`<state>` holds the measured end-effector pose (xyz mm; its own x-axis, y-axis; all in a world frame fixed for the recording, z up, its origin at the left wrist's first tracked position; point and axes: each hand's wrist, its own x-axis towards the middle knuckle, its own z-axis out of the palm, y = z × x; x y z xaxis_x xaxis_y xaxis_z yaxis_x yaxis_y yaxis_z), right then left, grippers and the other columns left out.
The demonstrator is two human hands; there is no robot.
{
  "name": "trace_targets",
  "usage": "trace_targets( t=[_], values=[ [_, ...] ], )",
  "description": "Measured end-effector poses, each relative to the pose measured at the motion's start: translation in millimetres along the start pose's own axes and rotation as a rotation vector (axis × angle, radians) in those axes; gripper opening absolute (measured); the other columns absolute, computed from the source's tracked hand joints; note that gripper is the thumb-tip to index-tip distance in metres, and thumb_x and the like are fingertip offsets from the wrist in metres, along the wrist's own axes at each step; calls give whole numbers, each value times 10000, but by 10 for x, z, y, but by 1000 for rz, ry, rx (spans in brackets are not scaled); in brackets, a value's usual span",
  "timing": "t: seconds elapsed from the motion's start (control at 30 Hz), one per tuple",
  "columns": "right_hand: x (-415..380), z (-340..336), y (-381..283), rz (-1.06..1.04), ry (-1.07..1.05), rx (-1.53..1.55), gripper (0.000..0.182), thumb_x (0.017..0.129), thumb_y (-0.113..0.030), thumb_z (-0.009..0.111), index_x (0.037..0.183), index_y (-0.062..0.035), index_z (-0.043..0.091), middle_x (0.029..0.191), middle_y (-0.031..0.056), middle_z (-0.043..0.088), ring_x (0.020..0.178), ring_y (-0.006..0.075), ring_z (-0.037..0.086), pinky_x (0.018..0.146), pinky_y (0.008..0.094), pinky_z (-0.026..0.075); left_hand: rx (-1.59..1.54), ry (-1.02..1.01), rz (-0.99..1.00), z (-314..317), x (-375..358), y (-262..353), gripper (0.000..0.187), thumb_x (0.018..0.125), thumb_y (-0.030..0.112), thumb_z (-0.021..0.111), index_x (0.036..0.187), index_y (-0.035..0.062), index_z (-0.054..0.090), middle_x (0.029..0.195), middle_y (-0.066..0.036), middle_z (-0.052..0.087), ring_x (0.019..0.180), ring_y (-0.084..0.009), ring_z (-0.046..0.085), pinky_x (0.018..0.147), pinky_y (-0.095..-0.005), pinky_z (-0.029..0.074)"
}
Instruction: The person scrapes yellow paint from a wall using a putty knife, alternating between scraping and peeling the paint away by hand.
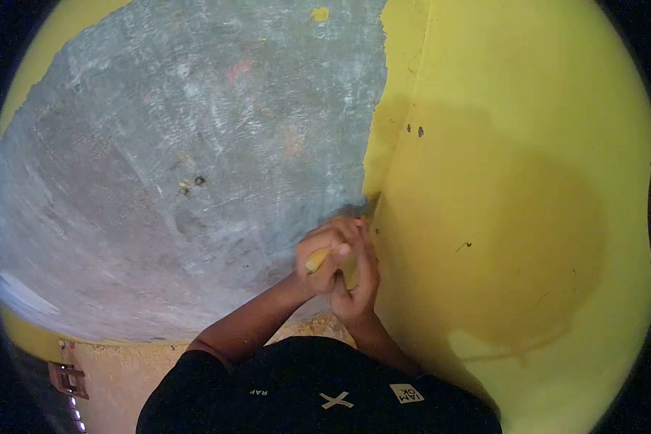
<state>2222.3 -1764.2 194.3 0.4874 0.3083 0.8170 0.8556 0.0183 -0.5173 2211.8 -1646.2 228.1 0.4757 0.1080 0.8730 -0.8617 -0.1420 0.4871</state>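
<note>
Both of my hands meet on one scraper [317,259] with a yellow handle, held against a wall. My left hand [327,249] wraps the handle from the left. Just below and to the right of it, my right hand [359,283] grips the same tool. The tool's tip [367,208] touches the edge where yellow paint [499,217] borders bare grey plaster [195,166]. The blade itself is mostly hidden by my fingers. My black shirt [318,390] fills the bottom of the view.
A few yellow flecks [320,14] remain on the scraped grey area. Two small dark holes [414,131] mark the yellow paint, and a round shadow lies over it. A sandy surface [123,376] and a reddish object [69,377] show at lower left.
</note>
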Motion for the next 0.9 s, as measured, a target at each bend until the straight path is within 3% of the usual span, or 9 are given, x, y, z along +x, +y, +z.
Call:
trace_targets(
  t=[0.1,0.2,0.33,0.4,0.5,0.63,0.7,0.83,0.9],
  values=[
    [8,-97,-29,139,172,40,605,923,-216,611,1447,61,491,1499,298,495,1351,445,519,1136,522,384,-63,-38,139,133,-21,-78,231,987,94,552,773,13,518,814,-133,556,774,-307,563,844,-485,495],
    [27,-136,-130,231,336,198,627,976,-392,670,1381,71,553,1368,223,613,1249,326,592,1060,435,447,49,-99,117,204,-71,12,182,951,33,561,774,3,528,814,-132,545,769,-315,554,797,-452,485],
    [-22,-170,-61,93,223,266,632,991,-400,633,1391,82,542,1381,252,601,1286,353,579,1092,445,434,137,-135,134,172,-72,378,158,933,27,572,778,7,551,809,-144,553,765,-319,556,755,-425,481],
    [19,-206,-163,4,79,251,628,1003,-380,593,1408,95,526,1411,297,572,1346,386,545,1137,466,405,159,-110,204,123,-77,421,237,964,132,573,765,5,556,768,-145,561,723,-299,556,721,-447,478],
    [46,-169,-73,-2,-32,287,606,973,-282,577,1463,62,479,1534,311,447,1425,431,466,1164,486,377,71,-4,211,104,-81,339,218,968,101,589,777,4,551,803,-148,564,757,-314,560,762,-460,475],
    [46,-147,23,-8,-44,283,649,975,-274,571,1507,64,415,1575,322,378,1465,436,404,1200,492,321,17,94,223,193,-187,149,242,983,126,590,777,4,548,814,-144,571,768,-309,560,805,-493,486],
    [16,-153,70,59,-98,319,735,976,-278,574,1562,70,297,1623,320,287,1510,437,319,1228,488,264,6,130,271,216,-201,55,241,978,130,589,781,-2,547,821,-144,572,781,-307,566,858,-511,498],
    [59,-133,155,135,-33,404,806,981,-292,571,1591,77,194,1644,310,246,1528,428,281,1240,487,234,96,24,248,172,-205,-15,257,957,133,602,752,-11,545,779,-148,569,746,-307,574,868,-526,512],
    [64,-203,176,154,-147,340,839,984,-296,572,1600,78,142,1656,303,221,1541,414,255,1249,482,207,73,43,302,192,-197,-44,278,926,132,617,699,-8,540,738,-145,568,703,-306,579,829,-528,526]
  ],
)
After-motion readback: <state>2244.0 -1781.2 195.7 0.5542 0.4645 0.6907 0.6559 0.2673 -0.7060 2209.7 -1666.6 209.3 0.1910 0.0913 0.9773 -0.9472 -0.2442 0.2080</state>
